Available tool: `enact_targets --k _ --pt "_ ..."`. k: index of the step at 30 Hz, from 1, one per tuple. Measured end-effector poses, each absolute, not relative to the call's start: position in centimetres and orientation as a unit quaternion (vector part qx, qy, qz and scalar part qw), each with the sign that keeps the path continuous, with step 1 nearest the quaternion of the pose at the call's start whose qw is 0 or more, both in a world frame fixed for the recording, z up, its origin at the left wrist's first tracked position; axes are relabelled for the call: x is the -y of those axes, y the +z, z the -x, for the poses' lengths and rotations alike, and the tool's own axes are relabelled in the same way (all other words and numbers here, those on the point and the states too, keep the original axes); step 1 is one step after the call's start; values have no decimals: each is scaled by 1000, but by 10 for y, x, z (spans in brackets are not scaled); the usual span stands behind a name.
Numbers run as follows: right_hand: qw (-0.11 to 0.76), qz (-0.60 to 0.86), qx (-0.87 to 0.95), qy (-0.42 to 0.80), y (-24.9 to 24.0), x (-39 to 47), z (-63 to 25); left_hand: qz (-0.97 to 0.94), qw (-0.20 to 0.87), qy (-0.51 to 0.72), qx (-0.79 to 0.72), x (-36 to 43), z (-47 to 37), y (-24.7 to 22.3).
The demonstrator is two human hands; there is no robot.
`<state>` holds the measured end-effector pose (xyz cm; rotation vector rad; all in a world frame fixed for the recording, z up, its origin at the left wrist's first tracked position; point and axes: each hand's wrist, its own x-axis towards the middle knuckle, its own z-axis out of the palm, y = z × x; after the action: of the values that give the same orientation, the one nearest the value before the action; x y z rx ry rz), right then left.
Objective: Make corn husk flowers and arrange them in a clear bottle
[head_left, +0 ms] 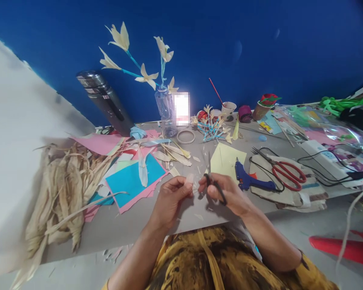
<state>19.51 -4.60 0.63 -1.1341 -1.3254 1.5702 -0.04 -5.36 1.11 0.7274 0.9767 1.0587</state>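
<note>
My left hand pinches a small pale, translucent petal-like piece between thumb and fingers, just above the grey table. Close on its right, my right hand is closed on a pair of black-handled scissors, whose blades point away from me and look blurred. The two hands are a short gap apart. Small pale scraps lie on the table beneath them. Beyond the right hand is a sheet of yellow paper. A blue sheet over pink paper lies left of my left hand.
Dried husks hang over the table's left edge. A blue glue gun and red-handled scissors lie on a cloth at right, near a power strip. Behind stand a flask, a bottle with husk flowers and a tape roll.
</note>
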Motion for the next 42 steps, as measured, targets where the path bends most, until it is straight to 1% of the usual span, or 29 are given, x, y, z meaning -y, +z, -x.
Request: enact_targets --k 2,4,8,13,17,24,30,42 --pt "336 449 559 610 2 56 -191 -309 689 491 -434 53 -2 15" --pt "324 453 574 601 0 64 -184 -291 690 508 -425 53 -6 17" --pt "329 456 590 579 0 69 -172 -276 671 539 -428 52 -14 18" --pt "345 474 566 580 -3 69 -167 -324 600 569 -459 51 -20 14" --pt "348 466 569 582 -6 67 -166 -342 582 571 -467 50 -22 10" --pt "336 474 569 582 -8 64 -166 -322 603 573 -452 49 -25 11" --pt "328 481 566 584 -9 63 -167 -278 650 569 -419 47 -27 16" --pt "322 488 535 610 -6 66 -167 -272 663 558 -419 48 -20 18"
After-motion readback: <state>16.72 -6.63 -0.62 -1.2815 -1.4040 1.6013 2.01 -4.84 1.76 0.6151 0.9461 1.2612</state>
